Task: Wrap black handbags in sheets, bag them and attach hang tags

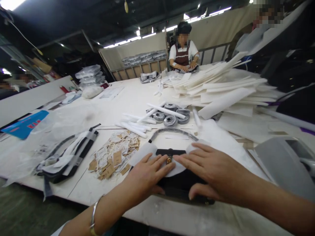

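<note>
In front of me on the table lies a black handbag, its wrapped handle arching away from me. A gold-coloured clasp shows at the middle of its front, with white protective paper around it. My left hand rests on the bag's left side, fingers stretched out over the paper. From the right, my right hand lies on the bag too, fingers extended and thumb apart, fingertips close to the clasp. Part of the bag is hidden beneath both hands.
Left of the bag is a heap of small tags, then another black bag with white wrapping. Wrapped strap rolls and white foam sticks lie beyond. White sheets pile up at right. Across the table, a person works.
</note>
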Demonstrator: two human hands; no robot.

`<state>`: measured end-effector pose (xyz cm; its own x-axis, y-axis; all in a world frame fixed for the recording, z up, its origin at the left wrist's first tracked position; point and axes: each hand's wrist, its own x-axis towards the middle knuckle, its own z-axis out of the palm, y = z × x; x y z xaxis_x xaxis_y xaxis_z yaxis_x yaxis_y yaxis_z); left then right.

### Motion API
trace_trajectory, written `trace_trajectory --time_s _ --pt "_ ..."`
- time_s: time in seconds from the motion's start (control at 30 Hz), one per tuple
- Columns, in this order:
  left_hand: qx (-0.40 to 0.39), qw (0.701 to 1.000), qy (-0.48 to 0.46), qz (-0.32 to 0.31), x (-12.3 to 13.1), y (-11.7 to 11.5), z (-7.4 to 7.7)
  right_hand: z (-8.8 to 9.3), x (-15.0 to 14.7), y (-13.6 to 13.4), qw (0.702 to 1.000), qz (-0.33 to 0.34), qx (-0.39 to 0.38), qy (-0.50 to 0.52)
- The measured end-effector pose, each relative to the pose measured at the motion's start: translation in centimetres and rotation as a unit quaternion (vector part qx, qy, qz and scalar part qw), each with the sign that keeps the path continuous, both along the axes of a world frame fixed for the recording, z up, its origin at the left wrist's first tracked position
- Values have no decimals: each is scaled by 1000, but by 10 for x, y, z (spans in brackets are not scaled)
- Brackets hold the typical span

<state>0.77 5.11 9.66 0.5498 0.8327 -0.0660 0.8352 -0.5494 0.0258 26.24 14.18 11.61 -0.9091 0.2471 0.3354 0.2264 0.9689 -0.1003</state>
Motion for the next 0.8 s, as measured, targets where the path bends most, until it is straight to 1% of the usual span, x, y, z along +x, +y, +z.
trace_trajectory --time_s 0.07,0.13,0.2,0.3,0.37,0.47,0.57,0.67,0.73,0.8 --pt "-23 1000 1 8 0 1 -3 -12 2 -1 999 -17 -33 -16" --pt "-41 999 2 21 0 -2 -5 -24 8 -6 998 -40 -47 -14" --pt "-54 998 6 36 0 -6 -8 -34 12 -12 997 -57 -52 -10" --pt "-62 997 8 45 -1 -11 -11 -43 15 -19 997 -67 -38 -14" --pt "-54 998 1 40 -4 -11 -12 -49 15 -24 997 -68 -29 -30" --pt "-34 999 -20 7 -13 -7 -14 -54 9 -30 994 -83 -37 -61" --pt "-16 999 -40 -32 -22 -3 -17 -53 0 -32 989 -107 -57 -83" --pt "12 997 -51 -53 -28 0 -24 -53 -8 -29 987 -114 -58 -98" --pt "39 996 -54 -60 -30 -1 -31 -61 -9 -29 988 -108 -42 -102" --pt "74 994 -54 -61 -30 -5 -44 -77 -8 -32 989 -108 -17 -100"
